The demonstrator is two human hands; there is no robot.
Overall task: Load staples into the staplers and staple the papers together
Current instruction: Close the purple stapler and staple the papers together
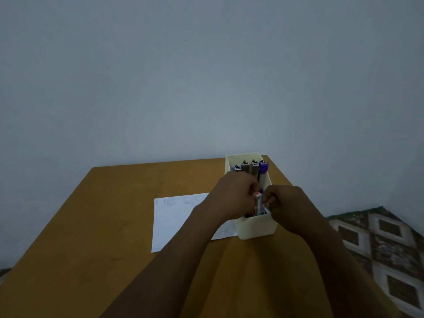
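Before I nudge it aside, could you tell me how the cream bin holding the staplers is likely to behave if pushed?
The cream bin looks like smooth plastic on a wooden table, so it would probably slide rather than tip. Several staplers stand at its far end, so it may feel heavier there and pivot when pushed.

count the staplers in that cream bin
4, in a row at the far end of the cream bin: blue stapler leftmost, grey stapler, second grey stapler, purple stapler rightmost. The left hand and right hand, holding a small box, cover its near end; more may be hidden.
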